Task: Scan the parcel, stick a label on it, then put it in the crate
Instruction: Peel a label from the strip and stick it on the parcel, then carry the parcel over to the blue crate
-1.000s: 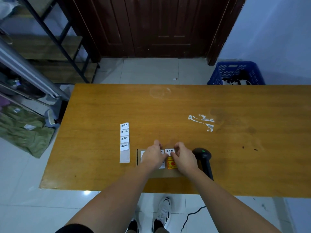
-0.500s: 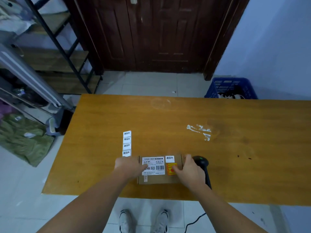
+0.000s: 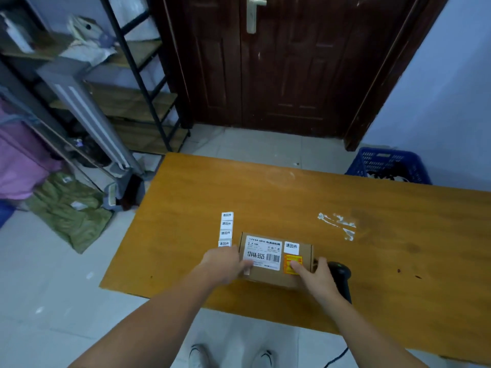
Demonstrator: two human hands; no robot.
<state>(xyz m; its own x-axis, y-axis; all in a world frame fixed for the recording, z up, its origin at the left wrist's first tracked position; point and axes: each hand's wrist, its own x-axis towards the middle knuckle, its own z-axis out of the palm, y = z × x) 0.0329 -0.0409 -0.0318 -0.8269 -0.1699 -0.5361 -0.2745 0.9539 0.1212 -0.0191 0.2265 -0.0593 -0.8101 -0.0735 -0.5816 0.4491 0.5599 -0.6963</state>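
A small brown cardboard parcel (image 3: pixel 276 272) lies on the wooden table (image 3: pixel 292 197) near its front edge. On its top are a white barcode sticker, an orange sticker and a small white label (image 3: pixel 291 246) with black characters. My left hand (image 3: pixel 225 262) grips the parcel's left end. My right hand (image 3: pixel 316 274) holds its right end, thumb on the orange sticker. A strip of white labels (image 3: pixel 226 229) lies just left of the parcel. The black scanner (image 3: pixel 341 277) rests right of my right hand. The blue crate (image 3: pixel 390 166) stands on the floor beyond the table's far right.
A dark wooden door (image 3: pixel 281 62) faces me. A metal shelf rack (image 3: pixel 125 83) and a green bag (image 3: pixel 69 208) are on the left floor. White sticker residue (image 3: pixel 340 224) marks the tabletop. The scanner's cable (image 3: pixel 336 361) hangs below the front edge.
My hands left the small white label on the parcel's top and moved out to its two ends. My head has tilted up, showing more of the door.
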